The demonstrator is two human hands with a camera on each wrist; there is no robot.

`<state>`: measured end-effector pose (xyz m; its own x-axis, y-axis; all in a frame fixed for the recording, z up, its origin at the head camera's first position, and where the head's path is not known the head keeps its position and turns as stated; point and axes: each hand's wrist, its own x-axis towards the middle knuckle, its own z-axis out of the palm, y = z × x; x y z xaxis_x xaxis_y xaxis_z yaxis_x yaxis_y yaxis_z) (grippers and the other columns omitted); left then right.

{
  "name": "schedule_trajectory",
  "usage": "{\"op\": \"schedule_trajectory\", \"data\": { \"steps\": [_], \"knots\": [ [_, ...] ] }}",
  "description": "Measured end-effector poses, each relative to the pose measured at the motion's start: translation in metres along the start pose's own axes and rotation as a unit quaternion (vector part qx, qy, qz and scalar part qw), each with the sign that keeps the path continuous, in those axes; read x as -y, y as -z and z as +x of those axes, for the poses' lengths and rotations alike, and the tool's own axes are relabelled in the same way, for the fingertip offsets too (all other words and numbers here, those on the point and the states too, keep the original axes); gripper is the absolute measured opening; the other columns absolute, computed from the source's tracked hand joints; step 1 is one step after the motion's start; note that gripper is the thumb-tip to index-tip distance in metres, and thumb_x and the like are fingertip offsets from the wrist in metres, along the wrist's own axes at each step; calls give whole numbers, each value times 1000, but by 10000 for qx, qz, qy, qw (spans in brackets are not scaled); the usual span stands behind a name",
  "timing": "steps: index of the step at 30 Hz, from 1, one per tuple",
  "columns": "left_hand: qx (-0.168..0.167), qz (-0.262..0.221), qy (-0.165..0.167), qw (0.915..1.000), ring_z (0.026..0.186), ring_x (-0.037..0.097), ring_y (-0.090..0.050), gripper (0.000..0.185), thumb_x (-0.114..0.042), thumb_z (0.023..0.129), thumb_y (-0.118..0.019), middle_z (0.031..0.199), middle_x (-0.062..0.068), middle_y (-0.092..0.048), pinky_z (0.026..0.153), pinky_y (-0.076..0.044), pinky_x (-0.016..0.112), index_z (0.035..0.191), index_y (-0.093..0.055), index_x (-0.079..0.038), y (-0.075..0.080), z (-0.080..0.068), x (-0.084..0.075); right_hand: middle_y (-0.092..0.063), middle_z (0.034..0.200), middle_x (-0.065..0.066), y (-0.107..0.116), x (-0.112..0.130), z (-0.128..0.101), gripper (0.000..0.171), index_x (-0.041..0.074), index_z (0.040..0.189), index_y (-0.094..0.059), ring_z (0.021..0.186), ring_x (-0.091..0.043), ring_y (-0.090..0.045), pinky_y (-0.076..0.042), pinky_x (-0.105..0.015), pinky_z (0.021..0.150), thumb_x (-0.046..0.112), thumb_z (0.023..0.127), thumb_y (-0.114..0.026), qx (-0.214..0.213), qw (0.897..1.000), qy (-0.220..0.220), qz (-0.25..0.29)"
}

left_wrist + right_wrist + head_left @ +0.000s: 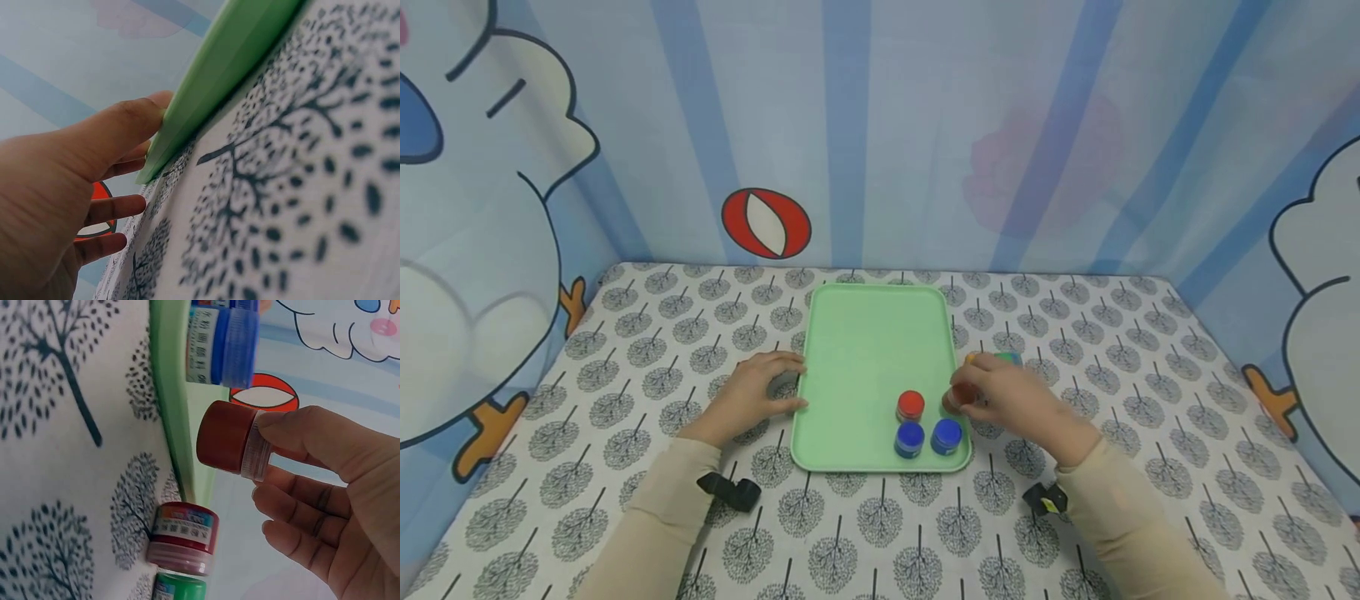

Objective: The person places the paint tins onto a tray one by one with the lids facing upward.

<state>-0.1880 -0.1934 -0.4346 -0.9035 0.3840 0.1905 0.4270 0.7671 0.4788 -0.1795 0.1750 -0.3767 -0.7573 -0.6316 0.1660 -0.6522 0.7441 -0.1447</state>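
Note:
My right hand (1018,400) pinches a brownish-red paint jar (224,437) by its clear ribbed lid, thumb on one side. The jar hangs at the right rim of a light green tray (868,342). In the tray's near right corner stand a red jar (911,405) and two blue jars, one blue jar (947,435) close to the rim and the other blue jar (909,439) left of it. My left hand (747,393) rests at the tray's left rim, its thumb and fingertips touching the edge, fingers spread.
Beside the tray, in the right wrist view, a dark red jar (184,537) stands next to a green jar (180,587). My right hand partly hides them in the head view. A tree-print cloth (820,533) covers the table; a printed curtain (895,125) hangs behind.

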Motion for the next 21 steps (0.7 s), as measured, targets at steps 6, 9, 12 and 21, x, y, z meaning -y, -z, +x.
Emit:
{"op": "schedule_trajectory", "data": {
  "steps": [6, 9, 12, 21],
  "knots": [
    [9, 8, 13, 10000, 129, 35, -49, 52, -31, 78, -79, 137, 11, -56, 113, -34, 56, 121, -64, -8, 0, 0, 0, -60, 89, 3, -4, 2, 2, 25, 14, 101, -68, 76, -7, -56, -52, -20, 63, 17, 78, -77, 59, 10000, 51, -2],
    [16, 19, 19, 10000, 129, 35, -49, 52, -32, 77, -79, 137, 11, -56, 113, -34, 56, 121, -64, -8, 0, 0, 0, -60, 89, 3, -4, 3, 4, 25, 14, 102, -69, 78, -8, -55, -53, -21, 66, 17, 78, -78, 134, 9999, 83, 23],
    [6, 28, -12, 10000, 129, 35, -49, 52, -32, 77, -79, 137, 11, -57, 113, -34, 57, 121, -64, -8, 0, 0, 0, -61, 89, 3, -5, 4, 6, 26, 14, 102, -69, 81, -9, -55, -54, -23, 69, 18, 77, -79, 212, 9997, 123, 32],
    [36, -49, 13, 10000, 130, 34, -49, 53, -33, 78, -78, 137, 10, -56, 113, -34, 56, 122, -64, -8, 0, 0, 1, -66, 93, 3, -8, 7, 10, 28, 12, 104, -69, 85, -11, -62, -56, -26, 76, 17, 78, -78, 561, 9983, 109, 61]
  ]
}}
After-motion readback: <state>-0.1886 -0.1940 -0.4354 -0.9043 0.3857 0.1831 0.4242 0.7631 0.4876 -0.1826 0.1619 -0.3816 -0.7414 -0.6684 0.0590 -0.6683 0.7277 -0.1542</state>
